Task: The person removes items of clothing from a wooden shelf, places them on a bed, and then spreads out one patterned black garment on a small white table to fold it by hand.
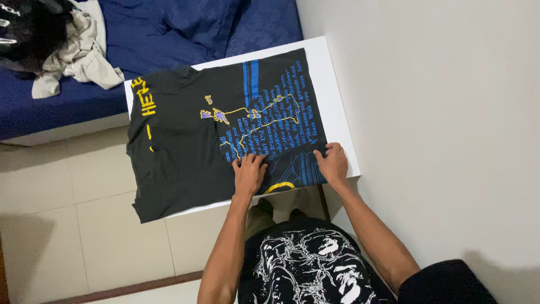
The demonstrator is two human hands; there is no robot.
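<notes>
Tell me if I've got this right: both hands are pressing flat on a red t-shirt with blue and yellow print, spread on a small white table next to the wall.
Not quite: the t-shirt is black, not red. The head view shows it. The rest holds: the left hand and right hand both press flat on its near edge, it carries blue and yellow print, and it lies spread on a small white table beside the wall.

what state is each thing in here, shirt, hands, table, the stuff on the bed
black t-shirt: spread flat, printed side up, left part hanging over the table edge
left hand: open, palm down on the shirt
right hand: open, pressing the shirt's near edge
white table: mostly covered by the shirt
beige garment: crumpled on the bed
blue bed cover: rumpled
</notes>
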